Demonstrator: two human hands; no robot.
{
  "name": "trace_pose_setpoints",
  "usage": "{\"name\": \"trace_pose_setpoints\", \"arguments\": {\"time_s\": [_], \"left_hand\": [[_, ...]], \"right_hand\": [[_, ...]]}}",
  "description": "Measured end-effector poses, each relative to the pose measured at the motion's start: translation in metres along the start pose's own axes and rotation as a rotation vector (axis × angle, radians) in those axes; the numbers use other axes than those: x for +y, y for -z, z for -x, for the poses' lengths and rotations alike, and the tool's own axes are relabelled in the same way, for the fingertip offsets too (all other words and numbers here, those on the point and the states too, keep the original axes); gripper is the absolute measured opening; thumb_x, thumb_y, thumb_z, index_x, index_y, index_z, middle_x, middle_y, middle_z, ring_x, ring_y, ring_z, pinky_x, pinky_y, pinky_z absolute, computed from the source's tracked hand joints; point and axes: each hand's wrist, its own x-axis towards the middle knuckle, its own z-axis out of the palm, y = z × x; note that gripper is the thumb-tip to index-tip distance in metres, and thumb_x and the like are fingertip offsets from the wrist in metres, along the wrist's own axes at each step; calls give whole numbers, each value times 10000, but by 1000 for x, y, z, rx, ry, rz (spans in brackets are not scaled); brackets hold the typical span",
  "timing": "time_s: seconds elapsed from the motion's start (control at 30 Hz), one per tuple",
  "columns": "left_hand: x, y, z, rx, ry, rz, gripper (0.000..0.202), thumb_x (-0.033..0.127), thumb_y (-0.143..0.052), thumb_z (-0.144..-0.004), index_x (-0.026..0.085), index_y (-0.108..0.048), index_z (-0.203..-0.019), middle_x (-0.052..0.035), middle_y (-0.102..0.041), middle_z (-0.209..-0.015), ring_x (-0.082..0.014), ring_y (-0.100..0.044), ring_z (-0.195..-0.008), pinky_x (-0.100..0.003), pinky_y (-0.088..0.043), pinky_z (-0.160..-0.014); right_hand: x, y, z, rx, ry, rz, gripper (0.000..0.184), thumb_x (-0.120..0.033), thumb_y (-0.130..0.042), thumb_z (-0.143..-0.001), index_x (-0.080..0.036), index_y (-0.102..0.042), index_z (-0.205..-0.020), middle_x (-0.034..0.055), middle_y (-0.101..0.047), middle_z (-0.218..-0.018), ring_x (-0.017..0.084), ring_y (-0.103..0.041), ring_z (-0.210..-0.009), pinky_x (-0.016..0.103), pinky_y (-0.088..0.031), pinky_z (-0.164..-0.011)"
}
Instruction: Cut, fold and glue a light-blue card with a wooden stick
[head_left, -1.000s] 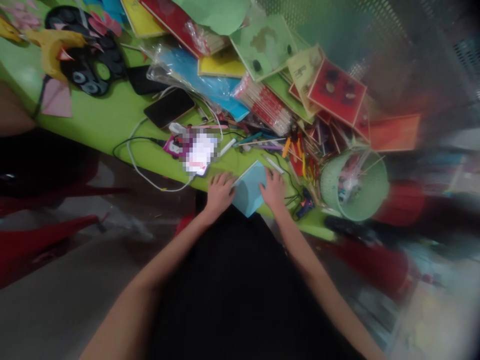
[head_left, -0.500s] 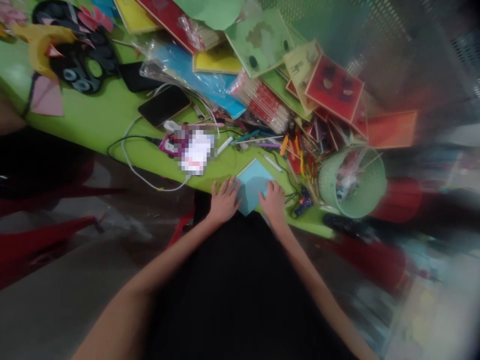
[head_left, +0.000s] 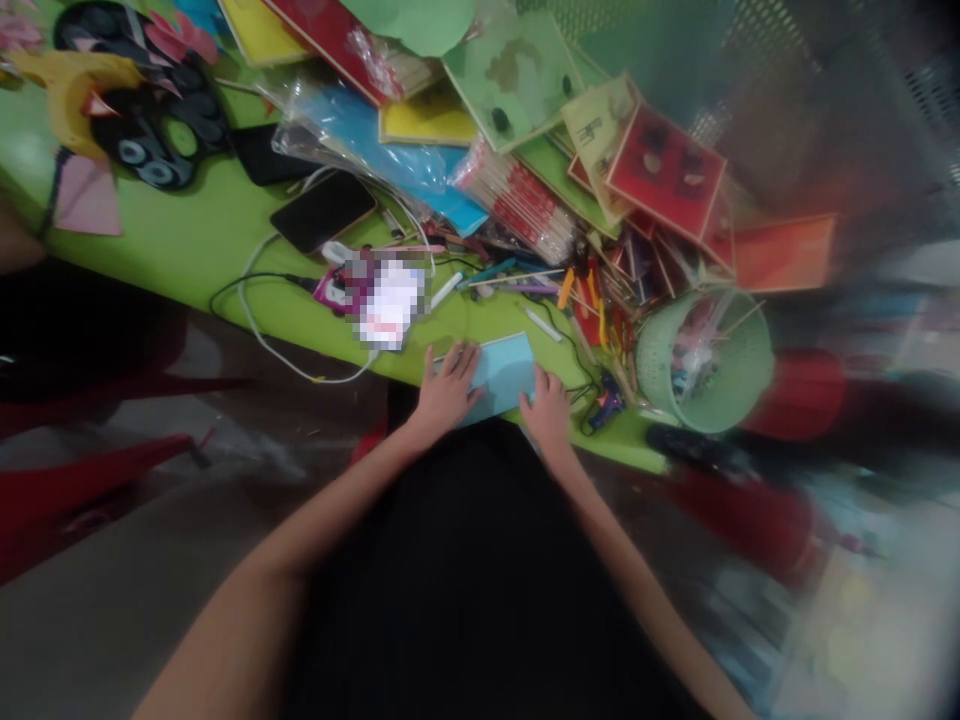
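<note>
A light blue square [head_left: 507, 372] of card or board lies flat at the front edge of the green table [head_left: 225, 235]. Across its left part rests my left hand [head_left: 448, 388], fingers stretched out and thumb apart. My right hand [head_left: 550, 408] touches its right edge, with the fingers extended and the thumb apart. The near edge of the square meets my dark clothing. Just beyond it lies a white pen-like stick [head_left: 541, 322], and to the right of my right hand sits a glue gun [head_left: 604, 404].
A lit phone [head_left: 388, 305] with cables lies left of the square. Green baskets [head_left: 701, 365], loose sticks, a bagged bundle of sticks [head_left: 517, 200] and coloured framed panels [head_left: 666, 172] crowd the back and right. Black foam-like shapes [head_left: 157, 150] lie far left.
The blue square has turned on the table, from corner-forward to edge-forward. Both hands stay beside it, with the left one slightly further over to the left.
</note>
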Motion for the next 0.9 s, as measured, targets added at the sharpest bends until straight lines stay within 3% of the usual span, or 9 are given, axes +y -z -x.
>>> {"name": "trace_pose_setpoints", "arguments": {"time_s": [0.17,0.33,0.57,0.73,0.9], "left_hand": [[-7,2,-21,24,-65,8,674,399,-396,-1040,173,-270,-1663,-111,-305,-1705,-313,-207,-1616,-690,26,-1291],[-10,4,-35,30,-95,24,653,385,-397,-1041,185,-295,-1654,-107,-340,-1693,-301,-220,-1614,-683,62,-1290],[-8,-1,-16,109,67,19,700,406,-374,-1047,179,-185,-1682,-102,-260,-1722,-287,-161,-1629,-641,143,-1286],[-12,-3,-7,117,144,-5,721,406,-361,-1044,157,-150,-1687,-118,-221,-1731,-285,-127,-1634,-626,111,-1298],[-16,-2,-9,92,144,-2,714,409,-357,-1045,160,-161,-1685,-124,-232,-1728,-300,-164,-1627,-653,48,-1301]], "right_hand": [[-3,0,13,-69,10,-6,535,-335,-583,-981,-120,-540,-1469,186,-644,-1255,310,-621,-1105,404,-470,-951],[-2,8,-5,-16,72,-94,516,-331,-502,-1015,-141,-540,-1494,183,-642,-1357,321,-580,-1227,442,-448,-1048],[-5,1,-41,16,240,-92,607,-327,-496,-1019,-122,-429,-1586,180,-439,-1629,324,-393,-1481,511,-294,-1229],[-8,-14,-45,-18,223,-91,645,-303,-477,-1019,-148,-348,-1632,164,-347,-1691,318,-296,-1559,572,-237,-1261],[-10,-15,-45,-40,217,-80,681,-274,-478,-1011,-150,-291,-1654,175,-327,-1698,317,-276,-1575,608,-230,-1261]]}}
